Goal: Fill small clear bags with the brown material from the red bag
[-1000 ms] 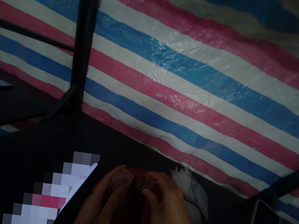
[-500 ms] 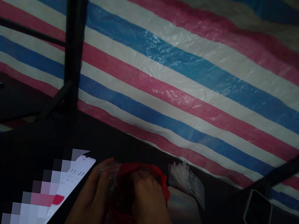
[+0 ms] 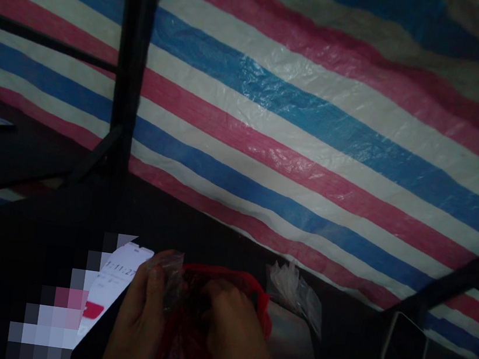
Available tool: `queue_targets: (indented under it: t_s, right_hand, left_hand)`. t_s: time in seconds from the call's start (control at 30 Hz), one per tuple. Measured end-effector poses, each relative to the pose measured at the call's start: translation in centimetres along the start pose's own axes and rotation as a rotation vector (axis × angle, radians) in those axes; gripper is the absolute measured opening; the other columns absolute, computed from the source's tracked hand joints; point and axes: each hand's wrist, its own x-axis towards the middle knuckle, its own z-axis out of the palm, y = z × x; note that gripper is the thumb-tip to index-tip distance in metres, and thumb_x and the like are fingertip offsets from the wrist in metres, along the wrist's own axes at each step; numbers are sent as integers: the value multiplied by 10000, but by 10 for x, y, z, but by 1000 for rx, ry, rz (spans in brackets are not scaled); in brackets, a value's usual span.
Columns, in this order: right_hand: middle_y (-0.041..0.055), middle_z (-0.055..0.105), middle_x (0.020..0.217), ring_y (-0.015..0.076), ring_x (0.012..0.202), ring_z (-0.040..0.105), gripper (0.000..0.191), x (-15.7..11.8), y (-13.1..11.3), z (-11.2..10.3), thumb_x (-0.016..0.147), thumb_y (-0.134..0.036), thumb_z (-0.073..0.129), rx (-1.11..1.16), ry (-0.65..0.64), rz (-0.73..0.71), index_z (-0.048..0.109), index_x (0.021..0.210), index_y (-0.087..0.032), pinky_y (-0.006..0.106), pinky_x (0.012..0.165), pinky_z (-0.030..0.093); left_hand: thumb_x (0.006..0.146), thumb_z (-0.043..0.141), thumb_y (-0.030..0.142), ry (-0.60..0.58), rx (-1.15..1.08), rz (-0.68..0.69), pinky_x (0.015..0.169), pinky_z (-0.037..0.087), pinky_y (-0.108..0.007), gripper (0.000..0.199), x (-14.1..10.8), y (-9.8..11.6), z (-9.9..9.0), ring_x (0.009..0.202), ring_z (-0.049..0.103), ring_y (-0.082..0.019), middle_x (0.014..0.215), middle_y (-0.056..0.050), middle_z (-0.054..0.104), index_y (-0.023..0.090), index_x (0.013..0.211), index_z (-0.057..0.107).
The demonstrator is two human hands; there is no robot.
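Note:
My left hand (image 3: 144, 302) is closed on a small clear plastic bag (image 3: 173, 280), pinched between thumb and fingers at the left side of a red plastic bag (image 3: 191, 347). The red bag stands open, and dark contents too dim to make out lie inside. My right hand (image 3: 232, 320) reaches into its mouth from the right, fingers bent down among the contents. Its fingertips are in shadow, so whatever they hold is hidden.
A lit phone (image 3: 120, 281), partly pixelated, lies left of my hands. Several clear plastic bags (image 3: 295, 293) lie on a greyish flat box (image 3: 293, 339) to the right. Farther right is a dark-screened phone (image 3: 404, 353). A striped tarp (image 3: 295, 122) and dark frame post (image 3: 131, 71) rise behind.
The view has shifted slightly. My left hand has turned, showing more of the small clear bag beside the red bag. My right hand stays inside the red bag, its fingers shifted a little left.

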Motion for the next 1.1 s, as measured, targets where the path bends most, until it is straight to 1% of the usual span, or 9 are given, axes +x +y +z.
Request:
queue_targets:
  t_s: [0.17,0.3,0.47,0.63,0.7,0.77,0.87,1.0,1.1]
  right_hand:
    - [34,813,1204,185,1156,744,547,-1,7,10,787,56,562,272,70,-64,801,1180,-240,225,974,525]
    - [66,805,1211,227,1170,741,470,4,13,24,795,29,591,426,111,-21,812,1130,-216,275,998,546]
    - [61,827,1100,261,1057,777,365,8,20,33,786,-56,641,732,97,7,818,1054,-228,334,929,588]
    - [65,827,1066,263,1041,776,291,2,28,14,760,-132,680,959,164,37,791,1013,-226,388,968,584]
    - [75,824,1091,277,1083,772,257,-4,29,-2,786,-198,726,1042,171,0,766,1038,-226,413,1001,579]
    - [90,816,1135,284,1129,765,252,-11,28,-19,834,-266,753,1082,177,-38,741,1083,-231,424,1025,575]
    - [90,806,1157,274,1127,765,249,-21,21,-38,874,-253,731,984,231,-71,731,1123,-242,406,1000,595]
    - [35,784,1129,211,1083,751,429,-28,7,-49,822,8,610,533,334,-105,769,1107,-271,320,965,583]
    - [18,759,1103,169,1027,741,509,-29,0,-51,804,97,554,314,341,-154,773,1093,-260,251,927,561]
  left_hand:
    - [1014,388,591,-1,-29,19,1209,455,-530,550,0,-5,1,1450,534,-335,1481,-134,637,212,1348,606]
    - [980,413,682,14,-56,40,1237,406,-577,609,0,-10,3,1425,558,-349,1469,-130,646,230,1332,618]
    - [889,447,837,-4,-84,51,1188,465,-598,760,2,-10,3,1381,607,-370,1404,-119,700,255,1351,607]
    - [843,592,800,-116,-80,64,1094,576,-517,770,0,-7,2,1432,583,-363,1450,-95,696,293,1422,579]
    - [868,640,717,-210,-59,90,1133,552,-484,711,-4,-10,3,1471,553,-332,1510,-62,668,323,1456,571]
    - [895,658,643,-265,-1,143,1202,486,-505,658,-7,-16,5,1502,520,-320,1572,-36,624,350,1479,571]
    - [924,656,579,-295,122,271,1198,483,-520,594,-6,-31,5,1478,545,-326,1558,-37,640,360,1473,602]
    - [928,683,488,-400,246,511,1033,604,-397,494,7,-53,1,1300,695,-299,1423,-33,745,390,1412,661]
    - [928,667,447,-360,283,657,971,622,-382,440,17,-62,0,1207,739,-290,1354,-23,783,407,1366,684]
